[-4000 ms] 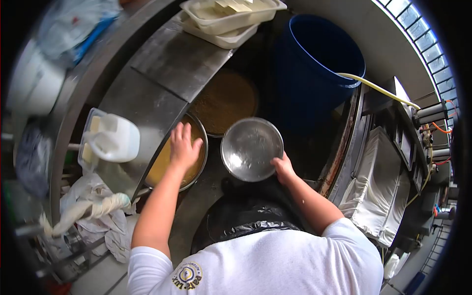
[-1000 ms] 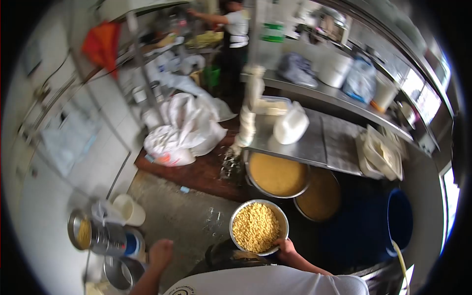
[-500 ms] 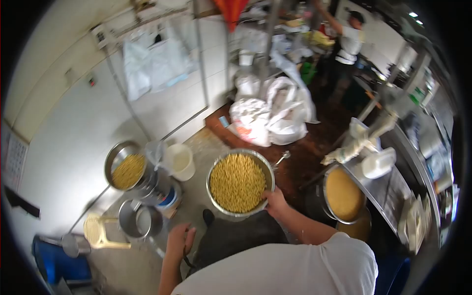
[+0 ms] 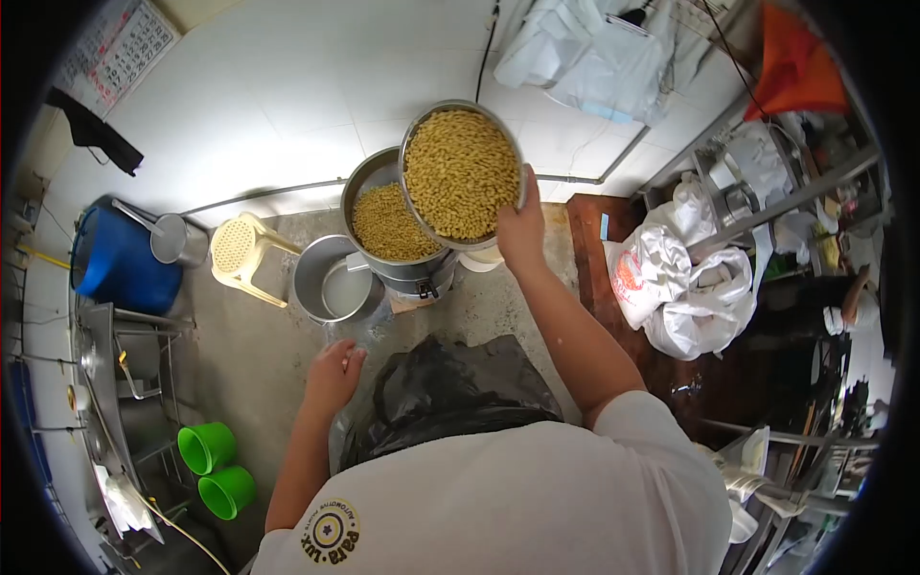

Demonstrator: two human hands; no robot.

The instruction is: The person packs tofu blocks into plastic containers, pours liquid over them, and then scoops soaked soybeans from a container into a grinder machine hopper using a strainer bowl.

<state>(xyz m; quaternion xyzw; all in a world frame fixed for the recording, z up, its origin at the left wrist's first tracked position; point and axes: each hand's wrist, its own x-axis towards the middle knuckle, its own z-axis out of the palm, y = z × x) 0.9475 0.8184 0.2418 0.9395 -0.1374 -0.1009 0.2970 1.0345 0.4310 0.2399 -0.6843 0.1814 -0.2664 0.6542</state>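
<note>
My right hand (image 4: 520, 225) grips the right rim of a steel bowl (image 4: 462, 174) full of yellowish beans. The bowl is raised and tilted, and overlaps the right side of a steel hopper (image 4: 391, 220) that also holds beans. Whether the two touch is unclear. My left hand (image 4: 334, 375) is low on the left with its fingers curled together, nothing visible in them. Just above it stands a steel pot (image 4: 337, 279), left of the hopper. Part of a white bucket (image 4: 481, 260) shows beneath the bowl.
A cream stool (image 4: 251, 257) and a blue barrel (image 4: 127, 259) stand left. Two green buckets (image 4: 216, 470) are at lower left beside a metal sink. White sacks (image 4: 685, 287) lie on a reddish-brown platform at right. Another person's arm (image 4: 856, 295) shows at far right.
The view has swung left toward the hopper. My right hand has brought the full bowl up from the open floor to the hopper's right side. My left hand's fingers have drawn together.
</note>
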